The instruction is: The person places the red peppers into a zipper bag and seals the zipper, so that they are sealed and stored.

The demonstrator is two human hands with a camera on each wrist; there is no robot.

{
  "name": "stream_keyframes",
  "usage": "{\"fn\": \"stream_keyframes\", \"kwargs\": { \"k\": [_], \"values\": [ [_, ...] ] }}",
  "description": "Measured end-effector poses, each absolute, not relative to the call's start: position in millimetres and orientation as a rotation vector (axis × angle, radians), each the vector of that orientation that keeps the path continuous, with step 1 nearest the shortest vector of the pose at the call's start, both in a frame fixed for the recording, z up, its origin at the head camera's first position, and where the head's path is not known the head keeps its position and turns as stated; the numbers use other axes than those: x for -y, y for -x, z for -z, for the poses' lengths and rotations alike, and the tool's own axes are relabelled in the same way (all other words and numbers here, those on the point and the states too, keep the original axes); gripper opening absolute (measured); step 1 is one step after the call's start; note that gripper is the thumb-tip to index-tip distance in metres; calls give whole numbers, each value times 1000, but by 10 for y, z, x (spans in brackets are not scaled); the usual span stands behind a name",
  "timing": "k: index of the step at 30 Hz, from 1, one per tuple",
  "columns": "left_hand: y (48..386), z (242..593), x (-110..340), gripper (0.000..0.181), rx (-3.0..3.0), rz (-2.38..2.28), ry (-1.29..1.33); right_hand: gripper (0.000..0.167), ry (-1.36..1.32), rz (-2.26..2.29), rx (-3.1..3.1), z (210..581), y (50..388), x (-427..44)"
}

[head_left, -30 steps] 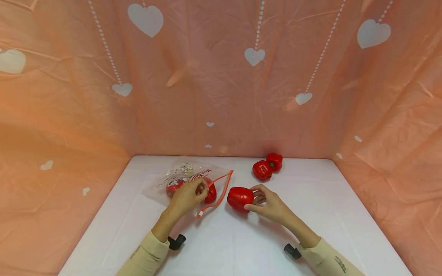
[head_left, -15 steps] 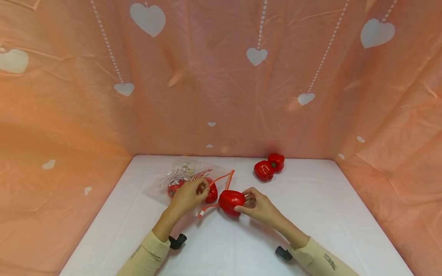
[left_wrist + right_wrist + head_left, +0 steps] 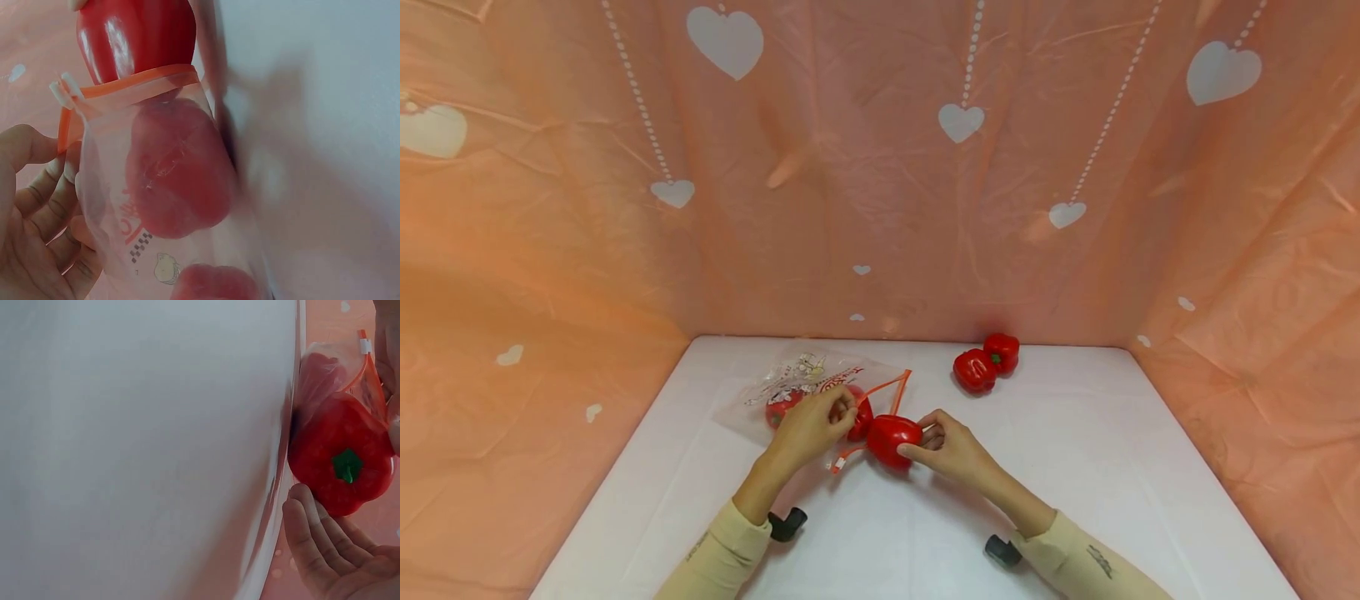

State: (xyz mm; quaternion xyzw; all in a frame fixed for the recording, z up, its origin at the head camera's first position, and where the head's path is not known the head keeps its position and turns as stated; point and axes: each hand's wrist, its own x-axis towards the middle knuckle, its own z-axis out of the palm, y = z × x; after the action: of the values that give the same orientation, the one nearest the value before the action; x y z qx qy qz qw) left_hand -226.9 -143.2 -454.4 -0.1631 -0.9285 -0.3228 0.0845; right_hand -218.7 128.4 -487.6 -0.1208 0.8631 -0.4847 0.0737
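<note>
With thumb and fingertips, my left hand (image 3: 812, 425) pinches the orange zip edge (image 3: 140, 80) of a clear printed zip bag (image 3: 741, 408). Two red bell peppers lie inside the bag: one pepper (image 3: 178, 169) near the mouth, the other (image 3: 779, 408) deeper in. My right hand (image 3: 951, 450) holds another red bell pepper (image 3: 892, 442) between thumb and fingers, its green stem (image 3: 347, 465) facing the palm. That pepper's far end is at the bag's mouth, against the zip edge. The left palm hides part of the bag in the head view.
Two more red bell peppers, a nearer one (image 3: 974, 371) and a farther one (image 3: 1002, 353), lie together at the back of the white table (image 3: 1075, 467). A white slider (image 3: 839, 463) sits at the zip's near end. Orange cloth with hearts (image 3: 880, 208) encloses the table.
My right hand has moved left with the red bell pepper, bringing it from beside the bag to its open mouth. The left hand has kept its pinch on the zip edge.
</note>
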Motion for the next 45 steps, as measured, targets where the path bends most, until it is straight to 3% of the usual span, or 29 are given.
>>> {"fn": "stream_keyframes", "kwargs": {
  "k": [12, 29, 38, 45],
  "values": [
    [2279, 4556, 1409, 9, 2777, 956, 503, 47, 339, 1513, -2502, 4886, 2230, -1204],
    [2270, 4567, 1394, 9, 2771, 943, 524, 59, 193, 1783, -2256, 4914, 2321, -1090],
    [2267, 4562, 1396, 10, 2778, 947, 522, 65, 291, 1803, -2233, 4919, 2350, -1050],
    [2271, 4576, 1396, 10, 2767, 929, 525, 59, 174, 1858, -2255, 4935, 2401, -1002]
  ]
}}
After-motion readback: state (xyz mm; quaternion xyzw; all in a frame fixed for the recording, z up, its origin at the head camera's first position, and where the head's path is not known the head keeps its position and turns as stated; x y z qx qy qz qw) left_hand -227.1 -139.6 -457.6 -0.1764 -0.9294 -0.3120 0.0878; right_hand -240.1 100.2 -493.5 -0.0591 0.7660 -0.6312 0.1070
